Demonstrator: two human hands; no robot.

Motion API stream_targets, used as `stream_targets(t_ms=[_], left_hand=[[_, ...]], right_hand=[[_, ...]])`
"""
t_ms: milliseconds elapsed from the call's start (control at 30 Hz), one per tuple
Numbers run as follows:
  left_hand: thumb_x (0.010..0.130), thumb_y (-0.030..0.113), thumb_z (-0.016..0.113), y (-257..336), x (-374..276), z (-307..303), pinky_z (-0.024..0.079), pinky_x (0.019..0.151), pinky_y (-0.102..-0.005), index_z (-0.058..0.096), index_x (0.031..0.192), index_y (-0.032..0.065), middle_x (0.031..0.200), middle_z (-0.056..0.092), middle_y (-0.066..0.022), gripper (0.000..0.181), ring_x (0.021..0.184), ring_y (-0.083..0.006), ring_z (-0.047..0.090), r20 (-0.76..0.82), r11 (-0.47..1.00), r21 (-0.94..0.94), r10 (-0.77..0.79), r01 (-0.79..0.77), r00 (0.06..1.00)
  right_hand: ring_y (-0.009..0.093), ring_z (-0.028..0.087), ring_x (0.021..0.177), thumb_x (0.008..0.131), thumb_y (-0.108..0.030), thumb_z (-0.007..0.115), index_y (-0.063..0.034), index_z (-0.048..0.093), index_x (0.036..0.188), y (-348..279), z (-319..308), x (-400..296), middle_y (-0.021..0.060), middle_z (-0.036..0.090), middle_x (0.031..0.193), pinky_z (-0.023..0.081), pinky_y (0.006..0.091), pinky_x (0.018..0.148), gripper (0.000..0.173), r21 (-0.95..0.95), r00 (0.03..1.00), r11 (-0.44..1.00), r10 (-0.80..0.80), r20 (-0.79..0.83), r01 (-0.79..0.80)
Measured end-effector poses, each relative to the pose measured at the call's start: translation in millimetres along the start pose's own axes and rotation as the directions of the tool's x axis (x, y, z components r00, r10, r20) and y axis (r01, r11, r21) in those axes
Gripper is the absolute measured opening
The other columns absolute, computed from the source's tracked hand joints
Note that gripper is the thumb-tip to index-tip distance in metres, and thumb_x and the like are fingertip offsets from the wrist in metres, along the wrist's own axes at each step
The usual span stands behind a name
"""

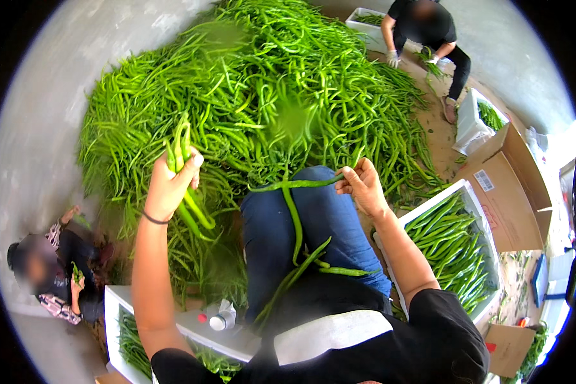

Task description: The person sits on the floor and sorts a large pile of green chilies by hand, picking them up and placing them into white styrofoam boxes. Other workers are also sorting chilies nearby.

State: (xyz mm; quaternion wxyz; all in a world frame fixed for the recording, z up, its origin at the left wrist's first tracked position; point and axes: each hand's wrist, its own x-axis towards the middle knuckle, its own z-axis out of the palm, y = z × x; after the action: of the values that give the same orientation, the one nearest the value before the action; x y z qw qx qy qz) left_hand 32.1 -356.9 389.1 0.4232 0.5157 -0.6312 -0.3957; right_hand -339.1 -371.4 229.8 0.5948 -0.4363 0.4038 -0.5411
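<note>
My left hand (173,177) is closed around a small bunch of long green chili peppers (192,213), held over the left side of a large heap of peppers (269,96). In my right hand (363,185), thumb and fingers pinch the end of a single long pepper (312,183), which stretches left across my knees. Several more peppers lie on my lap, one of them running down between my thighs (294,225). Blue trousers (269,230) cover my legs, which are close against the heap's near edge.
At right stands a white foam box (449,245) full of peppers, beside an open cardboard box (497,197). Another foam box (113,326) is at lower left, near a bottle (221,320). Two people, one top right (425,29) and one at left (53,273), sit handling peppers.
</note>
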Motion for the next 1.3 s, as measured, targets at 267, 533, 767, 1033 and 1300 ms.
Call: stream_targets(t_ms=[267,533,767,1033,1300], left_hand=[[0.094,0.018,0.057,-31,-19,-15,0.043,0.053,-0.0259,0.054,0.095,0.0047,0.065,0.050,-0.0004,0.014,0.056,-0.0096,0.049,-0.147,0.999,-0.049,0.001,-0.008,0.989],[0.095,0.018,0.055,-52,-23,-11,0.041,0.059,-0.0265,0.051,0.096,0.0047,0.070,0.046,-0.0003,0.014,0.061,-0.0107,0.045,-0.137,0.990,-0.122,-0.091,0.075,0.986],[0.094,0.019,0.058,-26,-22,-1,0.042,0.059,-0.0256,0.052,0.095,0.0048,0.071,0.048,0.0004,0.016,0.062,-0.0101,0.047,-0.112,0.992,-0.112,-0.062,0.049,0.992],[0.092,0.018,0.060,-24,-40,-15,0.044,0.057,-0.0260,0.055,0.095,0.0033,0.071,0.052,-0.0013,0.016,0.061,-0.0113,0.051,-0.124,0.992,-0.124,-0.047,0.031,0.991],[0.092,0.016,0.061,-35,-55,-30,0.044,0.056,-0.0257,0.055,0.093,0.0029,0.070,0.052,-0.0012,0.015,0.060,-0.0107,0.051,-0.185,0.980,-0.184,-0.117,0.082,0.976]], right_hand=[[0.016,0.060,0.064,0.094,-0.019,0.054,-0.0044,0.047,0.096,-89,-113,-22,0.0118,0.061,0.084,0.048,0.0270,0.053,0.017,-0.519,0.771,0.844,-0.417,-0.481,0.132],[0.012,0.053,0.094,0.097,-0.029,0.049,0.0065,0.056,0.119,-221,-329,-76,0.0074,0.061,0.100,0.045,0.0246,0.074,0.042,-0.376,0.599,0.878,-0.478,-0.643,0.296],[0.025,0.063,0.083,0.076,-0.013,0.071,-0.0047,0.061,0.109,-32,16,-83,0.0101,0.064,0.092,0.049,0.0355,0.075,0.035,-0.539,0.670,0.518,-0.093,0.736,0.664],[0.025,0.054,0.090,0.070,-0.008,0.063,-0.0065,0.056,0.094,39,89,-95,0.0073,0.053,0.089,0.046,0.0351,0.076,0.024,-0.305,0.245,0.232,0.253,0.936,0.924],[0.025,0.053,0.090,0.069,-0.012,0.064,-0.0046,0.051,0.088,9,99,-95,0.0075,0.052,0.085,0.044,0.0391,0.076,0.025,-0.340,0.291,0.299,0.195,0.937,0.892]])
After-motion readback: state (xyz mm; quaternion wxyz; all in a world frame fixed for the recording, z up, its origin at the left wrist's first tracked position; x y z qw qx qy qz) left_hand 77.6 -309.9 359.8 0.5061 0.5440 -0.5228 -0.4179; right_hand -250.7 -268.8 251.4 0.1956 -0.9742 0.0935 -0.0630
